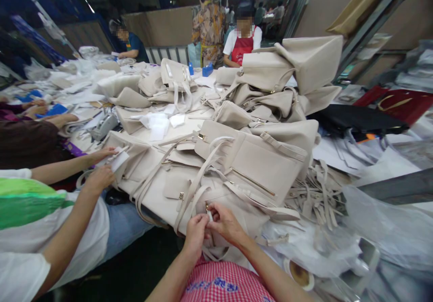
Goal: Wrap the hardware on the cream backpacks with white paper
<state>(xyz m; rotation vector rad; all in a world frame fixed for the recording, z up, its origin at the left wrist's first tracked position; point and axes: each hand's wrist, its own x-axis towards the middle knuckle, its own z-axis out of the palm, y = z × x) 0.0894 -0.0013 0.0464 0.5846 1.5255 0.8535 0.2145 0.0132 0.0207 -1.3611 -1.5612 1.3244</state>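
Observation:
At the table's near edge, my left hand (196, 235) and my right hand (226, 223) meet over a beige handbag (233, 202). Both sets of fingers are closed in a pinch. Between the fingertips shows a small white strip (210, 216), just below a gold metal zipper end (206, 206) on the bag. Fingers partly cover the strip. A long beige strap (199, 178) loops up beside my left hand. Right behind lies another beige bag (267, 162) with a gold zipper across its front.
Beige bags (270, 74) are piled beyond. Loose straps (318, 198), clear plastic (314, 248) and a tape roll (299, 275) lie to my right. At left, a co-worker's hands (101, 175) hold white paper over a bag. A tape dispenser (104, 126) stands behind them. More people sit across the table.

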